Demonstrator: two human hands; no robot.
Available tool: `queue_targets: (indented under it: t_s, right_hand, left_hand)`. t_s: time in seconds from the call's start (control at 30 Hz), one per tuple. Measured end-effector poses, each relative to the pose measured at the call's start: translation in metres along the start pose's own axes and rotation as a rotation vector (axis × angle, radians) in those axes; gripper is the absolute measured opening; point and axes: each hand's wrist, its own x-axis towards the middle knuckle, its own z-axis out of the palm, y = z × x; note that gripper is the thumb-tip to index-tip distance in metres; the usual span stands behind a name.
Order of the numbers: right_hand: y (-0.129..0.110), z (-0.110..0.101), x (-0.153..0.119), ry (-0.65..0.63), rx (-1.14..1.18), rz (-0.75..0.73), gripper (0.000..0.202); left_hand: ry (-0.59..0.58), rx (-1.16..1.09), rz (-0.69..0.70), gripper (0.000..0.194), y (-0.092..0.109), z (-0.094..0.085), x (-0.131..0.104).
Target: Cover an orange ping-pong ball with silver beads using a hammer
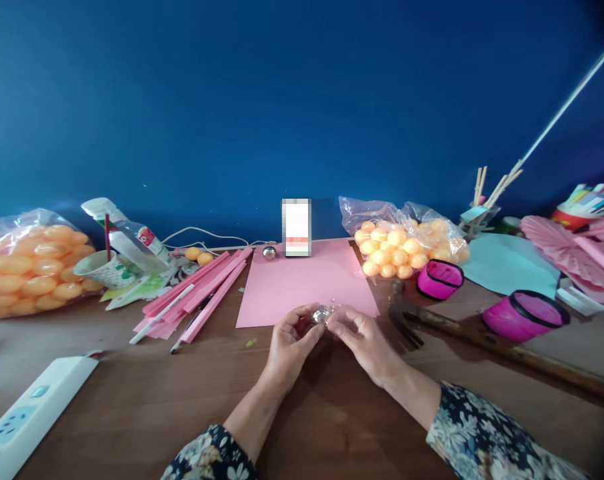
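The shiny silver ball (321,316), probably light and slippery and best gripped by its sides, is pinched in the left hand (292,341) by the near edge of the pink sheet (307,283), while whether anything is held by the right hand's (366,341) nearly closed fingers cannot be told.

Dark, pale-flowered fabric sleeves (482,430)

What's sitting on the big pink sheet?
On the pink sheet, a silver ball and an upright phone are toward the far edge. The left hand and right hand, around a silvery piece, hide part of the near edge. What lies beneath is covered.
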Motion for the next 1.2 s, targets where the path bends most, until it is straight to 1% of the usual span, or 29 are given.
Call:
queue_targets:
  t_s: [0.4,0.97,1.2]
  right_hand:
    - [0.0024,0.0009,0.0006,-0.024,0.080,0.031,0.018]
    - [0.0005,0.0009,0.0000,-0.022,0.066,0.025,0.019]
    - [0.0008,0.0009,-0.0002,-0.014,0.044,0.023,0.015]
  left_hand:
    - [0.017,0.016,-0.009,0.036,-0.0007,0.0002,0.0008]
    - [-0.005,0.046,-0.007,0.034,-0.0032,-0.0011,0.0010]
    - [-0.008,0.044,-0.006,0.036,-0.0032,-0.0009,0.0022]
